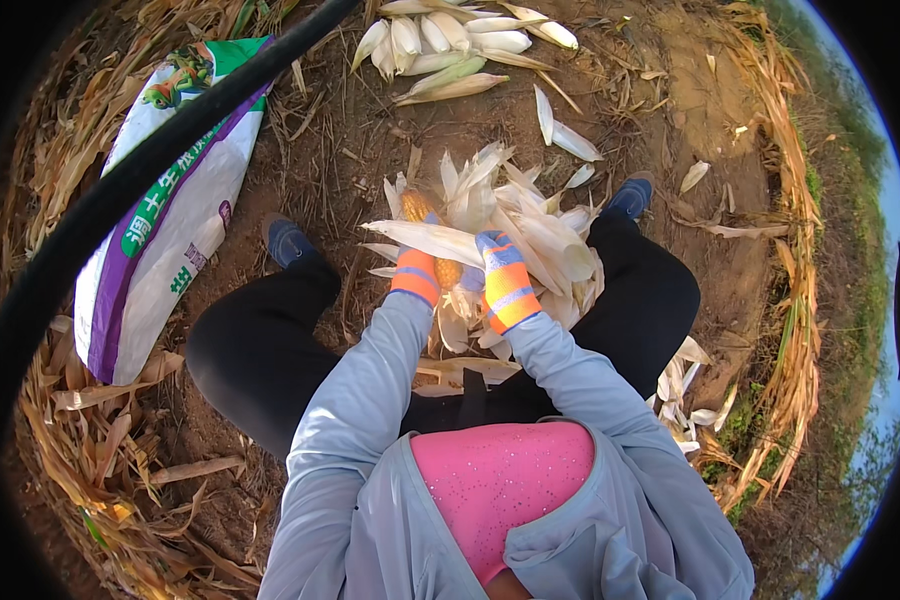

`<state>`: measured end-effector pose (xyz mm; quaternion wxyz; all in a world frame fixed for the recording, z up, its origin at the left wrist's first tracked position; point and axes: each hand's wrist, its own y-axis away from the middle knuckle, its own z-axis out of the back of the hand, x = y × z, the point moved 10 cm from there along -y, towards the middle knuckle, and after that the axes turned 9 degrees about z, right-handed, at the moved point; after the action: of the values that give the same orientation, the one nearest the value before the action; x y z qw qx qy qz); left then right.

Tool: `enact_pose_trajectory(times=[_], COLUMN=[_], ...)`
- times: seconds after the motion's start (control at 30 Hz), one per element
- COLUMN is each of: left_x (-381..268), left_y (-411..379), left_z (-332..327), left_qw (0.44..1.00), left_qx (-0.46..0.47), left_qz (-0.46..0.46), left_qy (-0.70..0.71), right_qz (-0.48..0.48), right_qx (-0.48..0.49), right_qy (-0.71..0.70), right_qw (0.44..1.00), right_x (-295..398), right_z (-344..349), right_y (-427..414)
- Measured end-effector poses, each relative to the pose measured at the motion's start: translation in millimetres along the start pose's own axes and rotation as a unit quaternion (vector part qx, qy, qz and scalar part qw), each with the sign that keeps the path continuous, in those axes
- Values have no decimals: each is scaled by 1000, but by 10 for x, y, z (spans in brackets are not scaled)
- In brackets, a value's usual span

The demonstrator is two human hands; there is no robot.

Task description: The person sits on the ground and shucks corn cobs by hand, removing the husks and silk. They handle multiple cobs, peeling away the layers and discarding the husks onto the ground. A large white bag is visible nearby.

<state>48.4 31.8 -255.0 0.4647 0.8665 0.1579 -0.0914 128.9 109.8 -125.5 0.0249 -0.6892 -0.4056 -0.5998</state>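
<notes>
In an orange and grey work glove, my left hand [418, 262] is closed around an ear of corn in a pale husk [427, 238]. The gloved right hand [502, 270] is at the right end of the same husk, its fingers bent over it. Yellow kernels of a bare corn cob [417, 205] show beyond the husk, and more kernels show below it between the hands; whether they belong to one cob I cannot tell. A heap of loose corn husks [547, 232] lies just beyond and right of my hands, between the legs.
Several unhusked ears of corn [450, 37] lie on the soil at the top. A white, green and purple printed sack [195, 217] lies at the left. Dry corn stalks [791, 300] line the right side, and more husks [679, 390] lie by the right thigh. A dark strap crosses the upper left.
</notes>
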Motion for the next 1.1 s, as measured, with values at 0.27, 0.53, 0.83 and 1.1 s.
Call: enact_pose_trajectory(times=[0.27, 0.53, 0.83, 1.1], left_x=[-549, -711, -830, -1004], left_y=[54, 370, 748, 992], left_z=[337, 132, -354, -617], left_qw=[977, 989, 993, 980], left_qx=[-118, -98, -33, -48], left_qz=[-115, -86, -76, -93], left_qy=[-137, -65, -87, -171], right_qz=[-113, 329, -14, -45], right_qx=[111, 50, 168, 470], right_qy=[-75, 512, 164, 401], right_qw=[984, 792, 972, 785], right_x=[162, 1645, 959, 698], right_z=[-234, 353, 663, -613], right_y=[199, -262, -630, -114])
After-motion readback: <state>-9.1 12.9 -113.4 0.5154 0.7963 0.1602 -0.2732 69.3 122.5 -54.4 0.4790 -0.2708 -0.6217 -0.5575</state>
